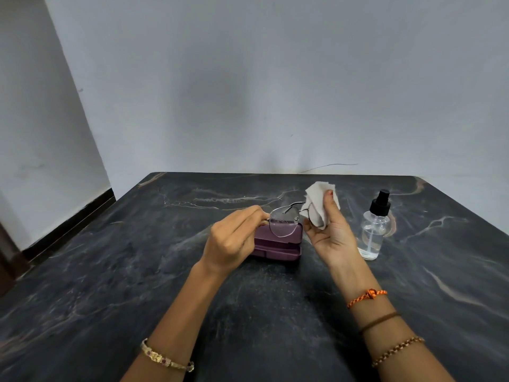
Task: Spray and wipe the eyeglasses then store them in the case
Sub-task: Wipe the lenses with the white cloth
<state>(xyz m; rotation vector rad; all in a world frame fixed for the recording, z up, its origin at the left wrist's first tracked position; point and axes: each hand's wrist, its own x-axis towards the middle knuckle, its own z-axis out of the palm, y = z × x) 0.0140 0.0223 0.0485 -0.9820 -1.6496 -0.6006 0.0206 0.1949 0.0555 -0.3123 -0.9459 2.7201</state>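
Note:
Thin metal-framed eyeglasses (283,220) are held up above the table. My left hand (234,238) pinches their left end. My right hand (330,232) presses a pale wiping cloth (316,197) around the right lens, thumb on one side and fingers on the other. Behind and below the glasses sits a purple eyeglass case (278,244), lid shut, on the dark marble table (248,312). A clear spray bottle (374,232) with a black nozzle stands upright to the right of my right hand.
The table's far edge runs along a pale wall (275,78). On the left the table drops off to a floor with a dark skirting board (68,227). Bracelets circle both of my wrists.

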